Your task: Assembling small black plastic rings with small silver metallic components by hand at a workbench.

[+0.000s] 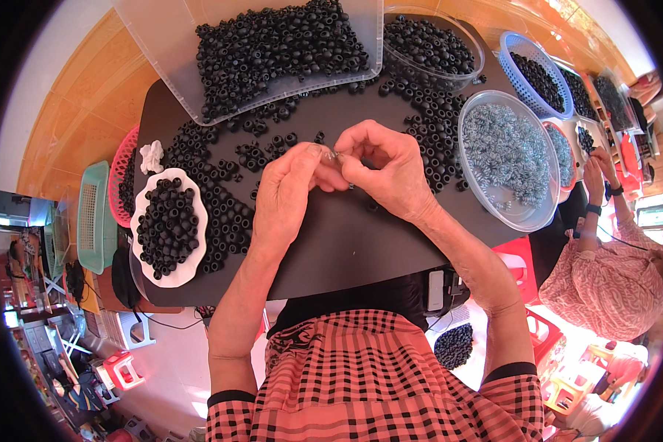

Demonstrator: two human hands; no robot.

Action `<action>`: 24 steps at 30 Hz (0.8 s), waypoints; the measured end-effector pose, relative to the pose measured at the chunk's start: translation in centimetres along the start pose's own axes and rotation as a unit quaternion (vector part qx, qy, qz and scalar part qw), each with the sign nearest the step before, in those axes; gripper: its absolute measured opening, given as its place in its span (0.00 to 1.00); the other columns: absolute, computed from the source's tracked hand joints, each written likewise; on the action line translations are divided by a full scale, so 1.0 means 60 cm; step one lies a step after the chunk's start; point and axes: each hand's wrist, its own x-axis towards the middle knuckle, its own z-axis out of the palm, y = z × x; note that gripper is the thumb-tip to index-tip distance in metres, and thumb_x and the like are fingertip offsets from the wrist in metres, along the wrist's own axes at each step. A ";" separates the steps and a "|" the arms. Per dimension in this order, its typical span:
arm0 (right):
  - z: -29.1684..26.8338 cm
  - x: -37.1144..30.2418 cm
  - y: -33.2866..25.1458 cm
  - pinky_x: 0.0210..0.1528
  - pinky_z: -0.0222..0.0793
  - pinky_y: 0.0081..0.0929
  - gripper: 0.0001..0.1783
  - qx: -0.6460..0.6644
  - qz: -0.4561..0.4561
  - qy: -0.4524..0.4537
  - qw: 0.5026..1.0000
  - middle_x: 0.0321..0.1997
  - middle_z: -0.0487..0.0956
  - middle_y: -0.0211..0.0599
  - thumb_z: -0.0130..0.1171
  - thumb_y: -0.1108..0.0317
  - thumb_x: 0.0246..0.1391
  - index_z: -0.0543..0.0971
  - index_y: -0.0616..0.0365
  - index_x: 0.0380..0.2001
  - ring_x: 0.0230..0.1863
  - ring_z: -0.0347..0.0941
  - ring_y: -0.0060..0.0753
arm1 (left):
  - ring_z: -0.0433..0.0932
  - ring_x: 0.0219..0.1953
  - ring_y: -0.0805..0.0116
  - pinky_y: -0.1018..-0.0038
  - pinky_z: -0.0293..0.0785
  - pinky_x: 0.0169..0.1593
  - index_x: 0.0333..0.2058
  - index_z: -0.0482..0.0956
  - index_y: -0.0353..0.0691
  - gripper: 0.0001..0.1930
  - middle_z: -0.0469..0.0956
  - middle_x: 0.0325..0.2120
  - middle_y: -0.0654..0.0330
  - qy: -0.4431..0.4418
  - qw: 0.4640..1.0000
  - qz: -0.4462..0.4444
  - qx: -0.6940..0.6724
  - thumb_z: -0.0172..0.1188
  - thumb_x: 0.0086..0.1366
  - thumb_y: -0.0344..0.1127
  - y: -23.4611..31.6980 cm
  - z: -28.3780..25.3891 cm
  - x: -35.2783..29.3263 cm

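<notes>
In front of me, over the dark table, both hands meet fingertip to fingertip. Between them shows a small shiny coil that looks like a metal spring (333, 155), partly hidden by fingers. My left hand (291, 180) is closed in a pinch at its left side. My right hand (385, 166) pinches from the right, thumb and forefinger close together. Black ring-like plastic pieces (254, 156) lie scattered just beyond and beside my hands. Right of my right hand stands a clear round bowl (470, 158) full of pale metal springs (510, 151).
A large clear bin (151, 51) of black pieces sits at the back, with a round clear tub (481, 55) beside it. A white scalloped plate (173, 281) holds more at left. Blue basket (507, 62) stands far right. A co-worker's hands (600, 173) are at right.
</notes>
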 end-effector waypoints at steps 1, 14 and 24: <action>-0.001 0.000 0.001 0.33 0.71 0.15 0.04 0.002 0.006 0.003 1.000 0.27 0.78 0.23 0.62 0.76 0.50 0.78 0.62 0.31 0.27 0.72 0.11 | 0.76 0.34 0.75 0.75 0.72 0.43 0.43 0.75 0.29 0.14 0.80 0.32 0.58 0.012 1.000 0.014 0.022 0.47 0.72 0.35 0.000 0.001 0.002; -0.018 0.014 0.009 0.33 0.71 0.15 0.05 -0.065 0.036 0.087 0.993 0.26 0.79 0.25 0.60 0.76 0.49 0.78 0.64 0.31 0.27 0.72 0.12 | 0.74 0.32 0.82 0.80 0.70 0.41 0.44 0.76 0.35 0.09 0.82 0.30 0.63 0.114 0.986 0.071 0.104 0.50 0.69 0.31 0.016 0.007 0.004; -0.043 0.048 0.011 0.35 0.73 0.35 0.07 -0.346 -0.088 -0.045 0.933 0.28 0.79 0.45 0.60 0.75 0.45 0.80 0.63 0.31 0.30 0.78 0.42 | 0.76 0.34 0.78 0.78 0.71 0.43 0.43 0.77 0.34 0.09 0.82 0.30 0.61 0.127 0.985 0.070 0.097 0.51 0.69 0.31 0.020 -0.002 0.003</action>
